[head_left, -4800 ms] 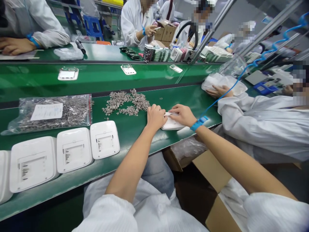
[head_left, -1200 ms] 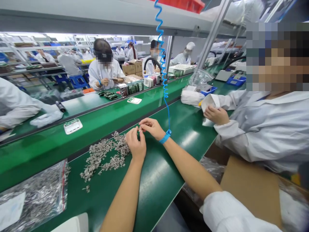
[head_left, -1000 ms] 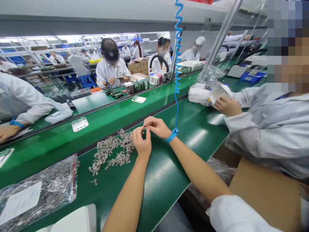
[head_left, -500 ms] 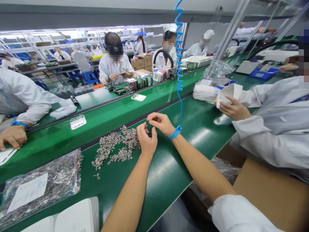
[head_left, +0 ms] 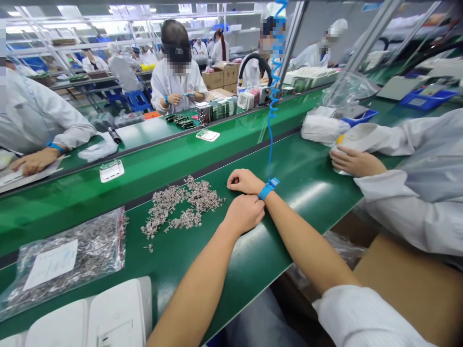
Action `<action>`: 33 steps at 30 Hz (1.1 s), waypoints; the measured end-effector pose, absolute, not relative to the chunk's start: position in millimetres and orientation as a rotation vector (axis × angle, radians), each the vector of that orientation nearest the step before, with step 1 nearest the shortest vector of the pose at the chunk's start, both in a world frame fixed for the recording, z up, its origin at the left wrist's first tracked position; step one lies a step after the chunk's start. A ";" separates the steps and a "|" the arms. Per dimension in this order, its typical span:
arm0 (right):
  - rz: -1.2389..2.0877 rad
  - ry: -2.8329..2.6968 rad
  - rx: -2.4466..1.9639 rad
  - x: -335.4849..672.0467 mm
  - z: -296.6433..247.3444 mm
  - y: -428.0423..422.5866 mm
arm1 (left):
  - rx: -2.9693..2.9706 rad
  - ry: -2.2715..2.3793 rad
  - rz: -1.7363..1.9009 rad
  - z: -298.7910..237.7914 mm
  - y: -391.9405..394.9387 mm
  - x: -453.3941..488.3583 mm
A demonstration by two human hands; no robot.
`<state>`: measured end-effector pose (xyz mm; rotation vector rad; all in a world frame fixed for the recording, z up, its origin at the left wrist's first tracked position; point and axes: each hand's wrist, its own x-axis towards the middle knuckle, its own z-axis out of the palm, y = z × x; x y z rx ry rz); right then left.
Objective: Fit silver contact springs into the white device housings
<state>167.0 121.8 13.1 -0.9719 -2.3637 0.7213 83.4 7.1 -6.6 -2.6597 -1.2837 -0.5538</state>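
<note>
My right hand (head_left: 243, 180) lies on the green bench (head_left: 231, 260) as a loose fist, a blue wrist strap (head_left: 268, 188) on its wrist. My left hand (head_left: 245, 213) rests just below it, touching that wrist, with its fingers curled under. What either hand holds is hidden. A heap of small grey metal parts (head_left: 183, 208) lies just left of both hands. Further left is a clear bag of the same parts (head_left: 68, 255) with a white label. White plastic housings (head_left: 108, 318) sit at the bench's near left edge.
A blue coiled cord (head_left: 271, 115) rises from my wrist strap. A co-worker's hand (head_left: 356, 161) at right rests on a white housing beside a white bag. Small boards (head_left: 111, 170) lie on the conveyor behind. A cardboard box (head_left: 405, 284) stands below right.
My hands were raised, pinching a small part between them beside the heap. They have dropped onto the bench, the left one sliding down against the right wrist. The view tilted downward.
</note>
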 end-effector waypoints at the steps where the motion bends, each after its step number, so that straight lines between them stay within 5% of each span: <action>1: 0.691 -2.398 -0.935 166.7 12.6 121.3 | -2.679 -1.198 -0.597 -7.7 6.7 83.5; 6: 0.537 -2.366 -0.741 158.7 8.2 119.2 | -2.547 -1.078 -0.977 -10.7 4.0 87.0; 11: 0.416 -2.523 -0.611 140.3 -1.4 111.6 | -1.846 -1.636 -1.297 2.7 9.0 65.2; 22: 0.021 -2.619 -0.835 148.0 4.0 107.4 | -1.553 -2.413 -0.691 14.5 7.5 2.9; 33: 0.474 -2.706 -0.497 160.7 22.1 102.0 | -1.467 -2.482 -0.653 21.2 7.3 1.0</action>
